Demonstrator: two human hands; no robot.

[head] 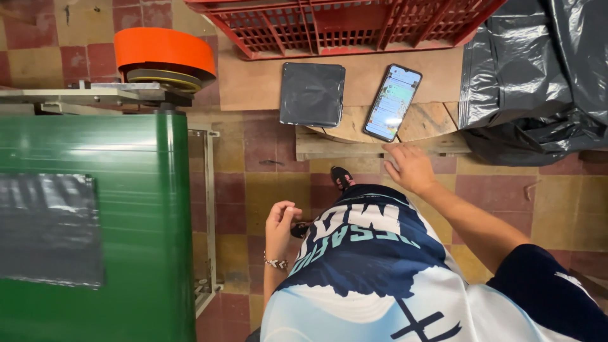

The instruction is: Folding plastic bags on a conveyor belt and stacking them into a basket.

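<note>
Lying lengthwise away, tilted right, phone (392,102) sits beyond spread right hand (410,168); left hand (280,221) grip seemingly curled empty.

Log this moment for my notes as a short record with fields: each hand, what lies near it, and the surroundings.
Left hand: left hand, fingers curled, held by the shirt, holding nothing visible
Right hand: right hand, open, resting at the edge of the wooden bench
On the bench: phone with its screen lit, dark flat pouch beside it
Behind: red crate
Right side: black plastic bag
Left side: green machine with an orange disc on top
Floor: red and yellow tiles
</note>
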